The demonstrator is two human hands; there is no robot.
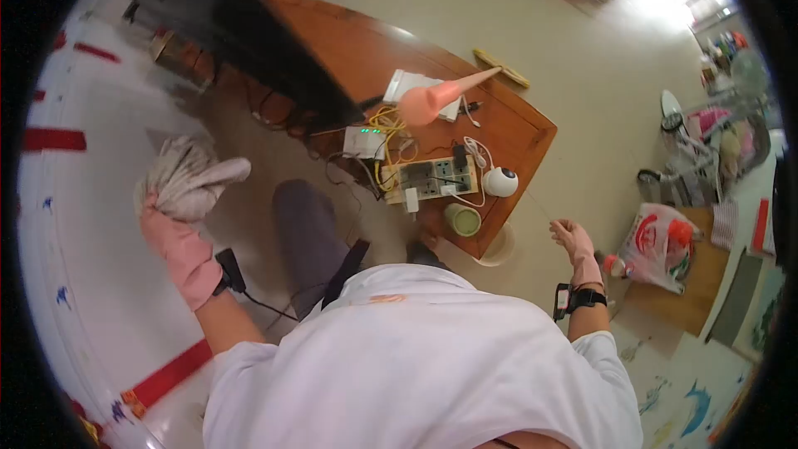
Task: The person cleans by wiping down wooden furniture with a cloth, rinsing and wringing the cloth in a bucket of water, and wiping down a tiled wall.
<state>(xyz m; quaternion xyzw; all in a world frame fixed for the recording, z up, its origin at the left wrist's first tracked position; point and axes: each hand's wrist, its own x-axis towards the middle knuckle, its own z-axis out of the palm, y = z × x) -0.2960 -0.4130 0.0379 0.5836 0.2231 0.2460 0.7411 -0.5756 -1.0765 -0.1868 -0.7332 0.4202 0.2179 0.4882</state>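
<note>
My left hand (170,237), in a pink glove, is closed on a crumpled, stained whitish cloth (187,181) beside the white wall at the left. Part of the cloth sticks out to the right, and it hides my fingers. At the right, my right hand (573,241) has its fingers curled in a pinch. A thin pale strand (540,206) runs from its fingertips up towards the table corner. Closest to this hand on the wooden table (519,129) are a white ball-shaped camera (500,182) and a green-topped cup (463,220).
A large black screen (249,50) leans over the table's left side. A power strip (432,176), a white box with green lights (364,142), tangled cables and an orange-pink, long-spouted object (428,104) are on the table. A plastic bag (661,241) and a stroller (694,145) stand right.
</note>
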